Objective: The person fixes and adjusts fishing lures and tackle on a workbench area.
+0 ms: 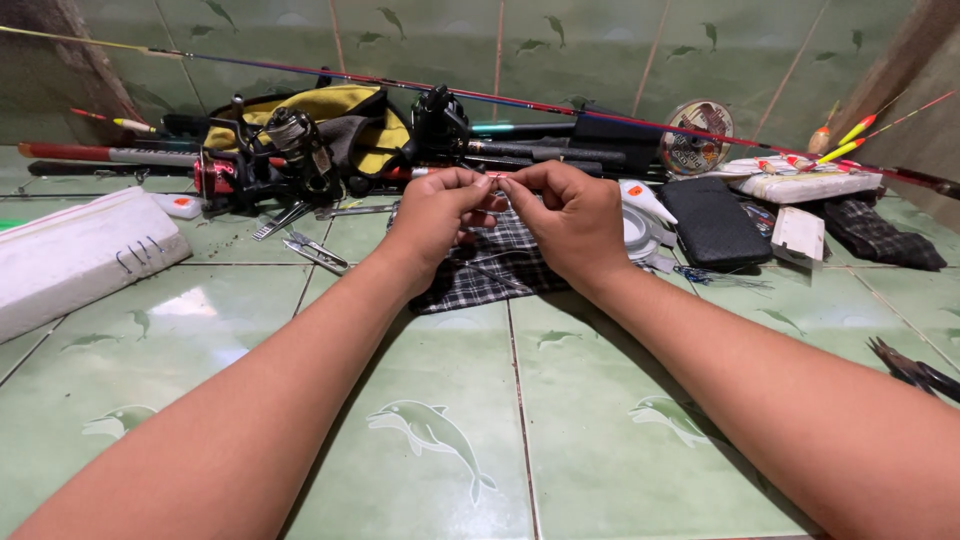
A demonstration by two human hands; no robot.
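My left hand [440,212] and my right hand [565,215] meet fingertip to fingertip above a checked cloth [490,272] on the green tiled floor. Both pinch something very small and thin between thumb and forefinger, likely fishing line; it is too fine to make out. Just beyond the hands lie a fishing reel [300,150] on a red rod section and a black reel [440,120].
A long thin rod [620,115] runs across the back. A white foam block with hooks [80,255] is at left, pliers [315,250] near it. A line spool [697,135], black case [715,222], floats [850,135] and a yellow bag [340,110] lie behind.
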